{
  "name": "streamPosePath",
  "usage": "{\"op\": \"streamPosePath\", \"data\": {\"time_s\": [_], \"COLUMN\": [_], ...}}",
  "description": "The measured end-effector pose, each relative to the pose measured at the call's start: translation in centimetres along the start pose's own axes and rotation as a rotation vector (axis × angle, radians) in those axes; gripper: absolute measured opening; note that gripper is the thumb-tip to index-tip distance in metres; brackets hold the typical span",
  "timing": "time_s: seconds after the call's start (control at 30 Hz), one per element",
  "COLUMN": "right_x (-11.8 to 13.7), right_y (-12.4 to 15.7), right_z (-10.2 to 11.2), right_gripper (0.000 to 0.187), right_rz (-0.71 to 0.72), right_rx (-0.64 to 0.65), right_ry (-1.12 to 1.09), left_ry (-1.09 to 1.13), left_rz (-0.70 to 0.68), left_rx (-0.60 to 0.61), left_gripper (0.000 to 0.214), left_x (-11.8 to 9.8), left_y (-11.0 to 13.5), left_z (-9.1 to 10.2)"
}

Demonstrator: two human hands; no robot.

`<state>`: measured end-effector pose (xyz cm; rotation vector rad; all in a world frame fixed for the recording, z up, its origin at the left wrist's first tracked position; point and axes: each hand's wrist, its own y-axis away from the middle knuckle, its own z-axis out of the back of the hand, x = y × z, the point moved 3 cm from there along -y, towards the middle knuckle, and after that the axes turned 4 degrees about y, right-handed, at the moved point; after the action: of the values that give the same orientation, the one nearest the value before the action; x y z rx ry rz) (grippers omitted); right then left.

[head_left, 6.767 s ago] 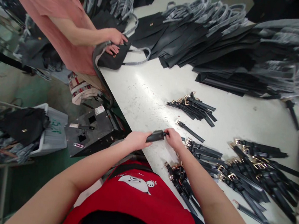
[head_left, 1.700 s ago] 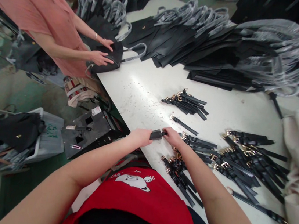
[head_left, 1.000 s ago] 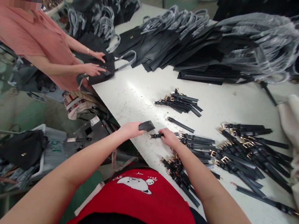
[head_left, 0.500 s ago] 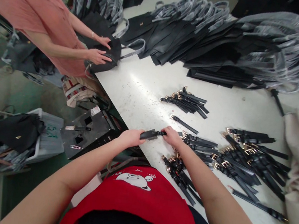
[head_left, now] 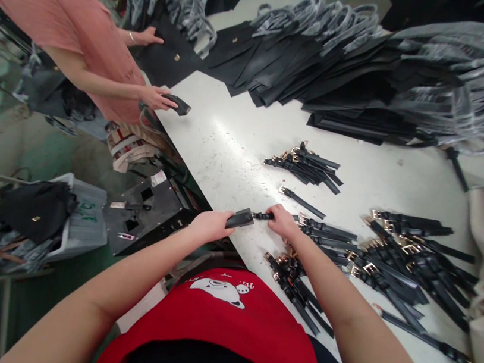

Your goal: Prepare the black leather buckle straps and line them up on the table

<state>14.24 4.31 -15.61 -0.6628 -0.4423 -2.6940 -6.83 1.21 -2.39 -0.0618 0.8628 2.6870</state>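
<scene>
In the head view, the left hand (head_left: 214, 225) grips a black piece (head_left: 242, 218); the right hand (head_left: 282, 220) pinches a strap (head_left: 260, 216). Both things are above the tabletop (head_left: 227, 158), end toward end, probably for clear sight. The pile (head_left: 443, 291) lies by the right arm, perhaps for easy reach.

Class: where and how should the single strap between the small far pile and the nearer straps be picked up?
Probably mid-length on the lone strap, from above, pinching its two long edges. It lies on the table, long and narrow, buckle at its left end, so a middle pinch avoids the metal.
</scene>
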Motion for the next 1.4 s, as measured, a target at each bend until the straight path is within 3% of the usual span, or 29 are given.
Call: {"op": "streamPosePath", "data": {"time_s": [0.1, 0.27, 0.57, 0.67, 0.83, 1.07, 1.2, 1.3, 1.4], "right_x": [-0.2, -0.5, -1.1, -1.1, -0.8, -0.4, 0.9, 1.9, 1.1], "right_y": [0.0, -0.1, -0.2, -0.2, 0.0, 0.2, -0.1, -0.6, -1.0], "right_z": [0.1, 0.1, -0.3, -0.4, -0.3, 0.1, 0.4, 1.2, 3.4], "right_gripper": [0.028, 0.028, 0.033, 0.03, 0.026, 0.025, 0.023, 0.019, 0.019], "right_rz": [0.026, 0.043, 0.069, 0.063, 0.078, 0.051, 0.04, 0.029, -0.01], "right_rx": [-0.014, -0.01, -0.045, -0.045, -0.024, 0.008, 0.041, 0.077, 0.05], "right_ry": [-0.029, -0.057, -0.109, -0.089, -0.06, -0.005, 0.129, 0.256, 0.314], "left_ry": [-0.02, -0.045, -0.091, -0.09, -0.078, -0.004, 0.049, 0.068, 0.093], "left_rz": [-0.047, -0.062, -0.061, -0.036, 0.033, 0.025, 0.104, 0.155, 0.172], "left_rx": [-0.011, 0.036, 0.073, 0.076, 0.076, 0.015, -0.065, -0.106, -0.119], "left_gripper": [0.043, 0.035, 0.03, 0.034, 0.04, 0.04, 0.043, 0.045, 0.048], "left_x": [-1.8, -5.4, -6.9, -6.0, -2.6, -2.1, 0.1, 1.6, 2.0], "left_y": [-0.4, -3.4, -4.6, -4.1, -1.8, -0.8, 0.3, 1.9, 3.3], "left_z": [0.1, 0.9, 1.5, 1.6, 1.0, -0.5, -0.1, 0.3, 0.6]}}
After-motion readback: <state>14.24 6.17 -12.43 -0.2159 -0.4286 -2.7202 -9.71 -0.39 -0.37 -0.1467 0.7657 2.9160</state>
